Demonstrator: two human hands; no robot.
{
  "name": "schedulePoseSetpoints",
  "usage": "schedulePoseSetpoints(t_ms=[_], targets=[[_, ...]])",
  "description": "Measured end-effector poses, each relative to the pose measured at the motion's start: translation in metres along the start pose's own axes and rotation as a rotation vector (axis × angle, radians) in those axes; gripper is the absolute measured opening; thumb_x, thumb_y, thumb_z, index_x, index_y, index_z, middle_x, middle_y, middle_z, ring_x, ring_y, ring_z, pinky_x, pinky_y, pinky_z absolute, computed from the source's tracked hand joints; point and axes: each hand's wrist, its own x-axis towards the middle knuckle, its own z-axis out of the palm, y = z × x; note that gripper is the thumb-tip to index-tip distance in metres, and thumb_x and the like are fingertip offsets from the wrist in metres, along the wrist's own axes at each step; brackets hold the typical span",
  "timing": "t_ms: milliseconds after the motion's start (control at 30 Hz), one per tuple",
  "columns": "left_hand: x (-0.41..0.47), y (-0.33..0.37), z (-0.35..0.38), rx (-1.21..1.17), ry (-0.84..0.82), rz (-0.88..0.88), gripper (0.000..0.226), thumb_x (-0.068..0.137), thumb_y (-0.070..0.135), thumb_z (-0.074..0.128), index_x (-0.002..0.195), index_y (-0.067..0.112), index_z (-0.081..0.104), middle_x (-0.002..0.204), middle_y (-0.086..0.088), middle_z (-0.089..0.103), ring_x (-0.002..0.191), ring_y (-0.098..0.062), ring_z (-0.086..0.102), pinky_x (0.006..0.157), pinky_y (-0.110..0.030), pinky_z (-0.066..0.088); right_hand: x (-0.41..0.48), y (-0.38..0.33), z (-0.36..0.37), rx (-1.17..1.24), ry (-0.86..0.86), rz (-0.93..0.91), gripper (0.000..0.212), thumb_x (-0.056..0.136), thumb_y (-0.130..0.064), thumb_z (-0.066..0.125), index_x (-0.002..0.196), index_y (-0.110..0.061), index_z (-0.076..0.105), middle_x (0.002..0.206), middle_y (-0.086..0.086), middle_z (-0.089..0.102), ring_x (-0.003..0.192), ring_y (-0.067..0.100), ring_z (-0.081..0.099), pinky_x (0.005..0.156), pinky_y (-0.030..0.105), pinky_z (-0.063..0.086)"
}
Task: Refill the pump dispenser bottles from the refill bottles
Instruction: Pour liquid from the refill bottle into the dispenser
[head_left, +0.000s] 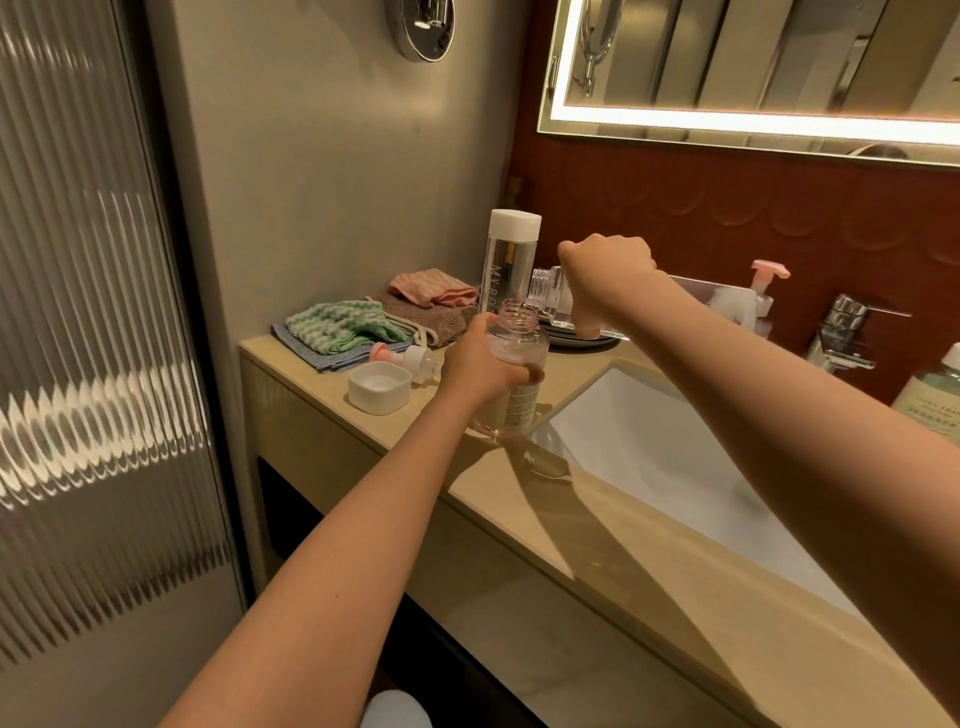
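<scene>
Table (519, 545) of pale stone in a bathroom, with a white sink (649, 441) set into it just to the right of the two hands. The left grip (478, 364) is wrapped round the middle of the pink-tinted pump dispenser bottle (517, 332), which is upright near the sink's rim with its neck open. Just above and behind it, the right grip (608, 275) is curled round a clear refill bottle (545, 291). That bottle is tipped almost onto its side, its mouth at the dispenser's neck. The view is too dim to tell whether liquid is running. A tall clear bottle (506, 260) with a white cap is just behind the left grip. Folded cloths (343, 327) lie well to the left of it. Nearer, left of the left grip, lie a loose white cap (378, 387) and the removed pump head (410, 358).

The likely risk is a spill. The dispenser's neck is narrow, so a small drift of the right grip would send liquid down the outside, onto the table or into the sink. Wet plastic could then slide in the left grip. Tilting too steeply could overfill it.
</scene>
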Motion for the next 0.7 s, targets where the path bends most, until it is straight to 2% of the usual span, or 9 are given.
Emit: schedulePoseSetpoints(t_ms=[167,333,467,600,700], targets=[[0.0008,-0.0007,0.0005,0.005,0.002,0.0,0.084,0.066,0.029,0.083,0.136,0.022,0.037,0.135,-0.002,0.051,0.122,-0.024,0.047,0.096,-0.037,0.041,0.0,0.0005,0.0003,0.003,0.008,0.004,0.051,0.078,-0.003,0.07,0.124,-0.005,0.048,0.09,0.009,0.046,0.081,0.027,0.048,0.076,0.04,0.048],[0.0013,0.0003,0.0003,0.016,-0.003,-0.001,0.084,0.066,0.03,0.083,0.136,0.021,0.036,0.135,-0.002,0.05,0.123,-0.025,0.047,0.097,-0.039,0.042,-0.0001,0.0006,0.0003,-0.009,0.006,-0.008,0.051,0.079,-0.003,0.069,0.125,-0.005,0.046,0.09,0.008,0.045,0.091,0.031,0.056,0.086,0.046,0.049],[0.0003,0.0003,0.0001,0.018,0.0,0.0,0.083,0.067,0.03,0.082,0.136,0.022,0.036,0.136,-0.001,0.05,0.123,-0.025,0.047,0.095,-0.036,0.042,-0.0003,0.0001,0.0001,-0.009,0.007,-0.009,0.051,0.078,-0.003,0.07,0.124,-0.005,0.047,0.089,0.008,0.045,0.087,0.029,0.054,0.085,0.047,0.051],[-0.0006,0.0007,-0.0003,0.011,-0.005,0.0,0.082,0.068,0.029,0.082,0.135,0.022,0.037,0.135,-0.002,0.05,0.122,-0.025,0.047,0.094,-0.036,0.042,-0.0004,0.0002,-0.0002,-0.018,0.001,-0.016,0.052,0.078,-0.004,0.07,0.124,-0.005,0.047,0.09,0.009,0.045,0.098,0.033,0.058,0.087,0.048,0.049],[-0.0011,0.0014,-0.0008,0.007,-0.008,-0.002,0.082,0.068,0.028,0.082,0.136,0.021,0.036,0.135,-0.002,0.05,0.122,-0.025,0.047,0.093,-0.035,0.042,0.0004,0.0007,0.0005,-0.019,0.006,-0.014,0.051,0.078,-0.003,0.07,0.123,-0.005,0.048,0.088,0.008,0.046,0.085,0.028,0.053,0.085,0.046,0.05]])
